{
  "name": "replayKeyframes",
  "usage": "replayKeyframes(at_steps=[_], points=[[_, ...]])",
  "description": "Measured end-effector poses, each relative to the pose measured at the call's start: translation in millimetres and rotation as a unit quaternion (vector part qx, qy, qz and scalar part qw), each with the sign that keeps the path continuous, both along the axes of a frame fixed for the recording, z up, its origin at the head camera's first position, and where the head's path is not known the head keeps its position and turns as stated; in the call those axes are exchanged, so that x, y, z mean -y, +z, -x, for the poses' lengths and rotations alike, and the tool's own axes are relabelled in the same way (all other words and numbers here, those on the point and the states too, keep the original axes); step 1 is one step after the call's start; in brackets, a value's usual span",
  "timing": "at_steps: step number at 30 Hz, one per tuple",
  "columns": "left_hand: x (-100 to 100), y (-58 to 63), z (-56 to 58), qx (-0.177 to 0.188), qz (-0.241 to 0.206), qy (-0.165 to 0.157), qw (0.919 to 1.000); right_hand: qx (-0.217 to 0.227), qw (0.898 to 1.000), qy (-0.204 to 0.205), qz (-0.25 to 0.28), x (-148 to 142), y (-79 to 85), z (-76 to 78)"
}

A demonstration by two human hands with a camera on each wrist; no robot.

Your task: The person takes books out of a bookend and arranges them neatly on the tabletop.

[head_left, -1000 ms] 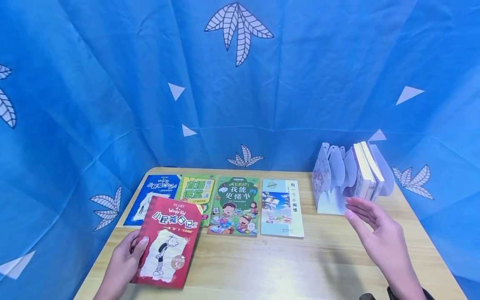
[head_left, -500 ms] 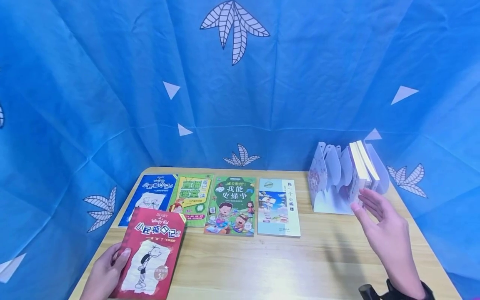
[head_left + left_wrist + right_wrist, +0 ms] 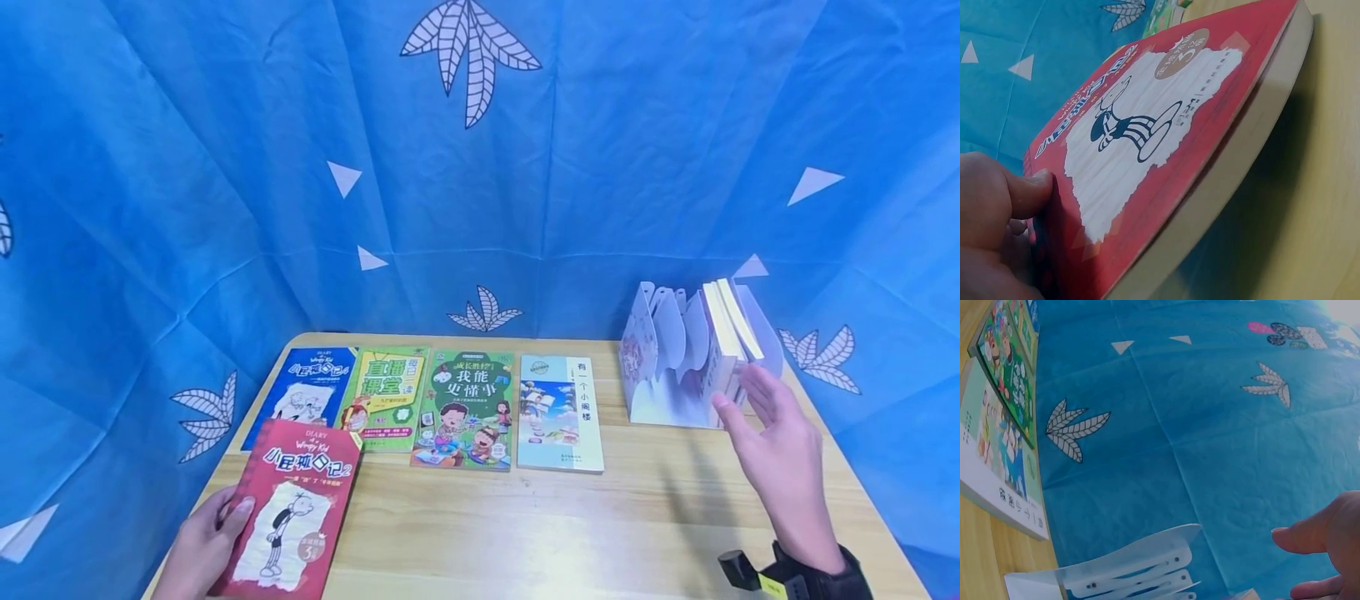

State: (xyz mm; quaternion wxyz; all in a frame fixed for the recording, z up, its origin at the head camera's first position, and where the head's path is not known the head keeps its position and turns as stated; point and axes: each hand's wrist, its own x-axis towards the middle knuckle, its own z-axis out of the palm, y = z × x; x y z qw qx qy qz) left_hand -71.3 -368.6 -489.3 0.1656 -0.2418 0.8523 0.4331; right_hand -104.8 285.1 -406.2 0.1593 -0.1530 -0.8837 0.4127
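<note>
My left hand [image 3: 202, 542] grips a red book [image 3: 296, 508] by its left edge, the thumb lying on the cover. In the left wrist view, the red book [image 3: 1160, 187] slants above the table, its page edges facing right. My right hand [image 3: 783, 446] is raised in front of a white file rack [image 3: 641, 358], its fingertips close to the books [image 3: 723, 333] standing in the rack's right end. Nothing is held in it; the right wrist view shows the right hand [image 3: 1329, 534] with thumb extended and part of the rack [image 3: 1129, 556] below.
Along the back of the wooden table [image 3: 510, 550] lie a blue book [image 3: 307, 400], a yellow-green book [image 3: 390, 396], a green book [image 3: 465, 408] and a pale book [image 3: 560, 417], covers up. A blue curtain [image 3: 480, 183] hangs behind and at both sides.
My left hand has carried the red book leftward and nearer the table's front, uncovering more of the yellow-green book. My right hand has come closer to the books in the rack.
</note>
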Motion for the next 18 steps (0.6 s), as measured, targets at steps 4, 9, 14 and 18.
replayKeyframes(at_steps=[4,9,14,18], points=[[8,-2.3,-0.8,0.012,-0.004,0.004,0.9999,0.007,1.0,0.003,0.014,-2,-3.4,3.1],[17,-5.0,-1.6,0.027,-0.012,0.01,0.9995,0.005,1.0,0.01,0.028,-3,-4.7,6.3],[25,-7.8,-2.2,0.028,0.002,0.012,0.9995,0.015,0.999,0.013,0.038,-3,-4.4,7.7],[31,-9.1,-3.8,0.034,-0.006,0.017,0.9993,0.02,0.999,0.012,0.046,-3,-4.4,8.7]])
